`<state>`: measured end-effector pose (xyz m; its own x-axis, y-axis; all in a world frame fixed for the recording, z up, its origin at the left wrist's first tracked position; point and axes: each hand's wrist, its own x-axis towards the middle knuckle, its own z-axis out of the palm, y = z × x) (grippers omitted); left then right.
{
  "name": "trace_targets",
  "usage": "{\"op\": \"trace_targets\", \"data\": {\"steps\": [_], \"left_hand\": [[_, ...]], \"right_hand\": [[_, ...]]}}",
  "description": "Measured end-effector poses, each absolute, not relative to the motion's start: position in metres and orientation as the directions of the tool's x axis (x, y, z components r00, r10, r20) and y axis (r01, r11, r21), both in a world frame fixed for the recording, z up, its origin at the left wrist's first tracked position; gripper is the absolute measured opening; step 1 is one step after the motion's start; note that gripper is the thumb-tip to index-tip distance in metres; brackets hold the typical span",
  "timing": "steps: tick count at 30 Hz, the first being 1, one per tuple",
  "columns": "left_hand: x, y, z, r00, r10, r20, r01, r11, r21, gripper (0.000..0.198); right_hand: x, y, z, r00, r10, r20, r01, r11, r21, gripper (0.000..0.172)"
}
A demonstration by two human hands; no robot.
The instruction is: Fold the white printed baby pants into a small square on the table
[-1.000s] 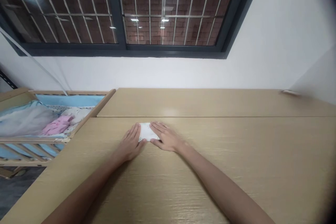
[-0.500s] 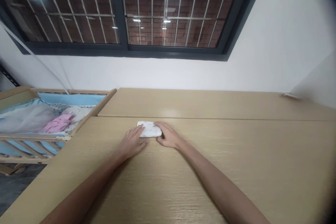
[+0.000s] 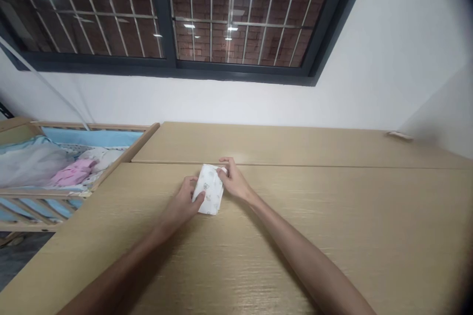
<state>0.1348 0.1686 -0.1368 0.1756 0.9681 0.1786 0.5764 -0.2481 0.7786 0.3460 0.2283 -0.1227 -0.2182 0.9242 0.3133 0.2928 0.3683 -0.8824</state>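
A folded white diaper (image 3: 210, 192) with small printed figures is tilted up over the wooden tabletop (image 3: 295, 236), its broad face toward me. My left hand (image 3: 187, 198) grips its left side, thumb across the front and fingers partly hidden behind. At the upper right corner, my right hand (image 3: 234, 181) pinches the diaper, thumb in front. I cannot tell whether the diaper's lower edge touches the table.
A wooden crib (image 3: 142, 142) with blue lining stands left of the table, holding white bedding and a pink cloth (image 3: 74, 172). Behind are a white wall and a barred window (image 3: 236, 71). A small flat object (image 3: 400, 135) lies at the far right back.
The diaper has been raised from lying low on the table to a tilted position, showing its printed face. My left hand has gone from resting on it to gripping its side.
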Motion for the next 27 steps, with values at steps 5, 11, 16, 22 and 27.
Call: {"op": "trace_targets", "data": {"steps": [5, 11, 16, 22, 27], "left_hand": [[0.139, 0.166, -0.148, 0.101, 0.959, 0.263, 0.759, -0.246, 0.602, 0.038], [0.153, 0.138, -0.138, 0.452, 0.708, 0.543, 0.731, -0.643, 0.23, 0.029], [0.17, 0.117, -0.153, 0.64, 0.684, 0.35, 0.694, -0.71, 0.119, 0.028], [0.174, 0.114, -0.158, 0.649, 0.697, 0.305, 0.722, -0.691, 0.042, 0.036], [0.175, 0.115, -0.163, 0.64, 0.667, 0.38, 0.73, -0.683, -0.03, 0.048]], "right_hand": [[0.349, 0.234, -0.145, -0.134, 0.921, 0.365, 0.403, 0.387, -0.829, 0.045], [0.346, 0.212, -0.124, -0.455, 0.773, 0.442, 0.436, 0.627, -0.646, 0.058], [0.328, 0.188, -0.111, -0.826, 0.522, 0.215, 0.348, 0.771, -0.533, 0.049], [0.327, 0.197, -0.12, -0.83, 0.556, 0.051, 0.467, 0.742, -0.481, 0.052], [0.341, 0.22, -0.126, -0.768, 0.637, 0.066, 0.563, 0.72, -0.405, 0.058]]}}
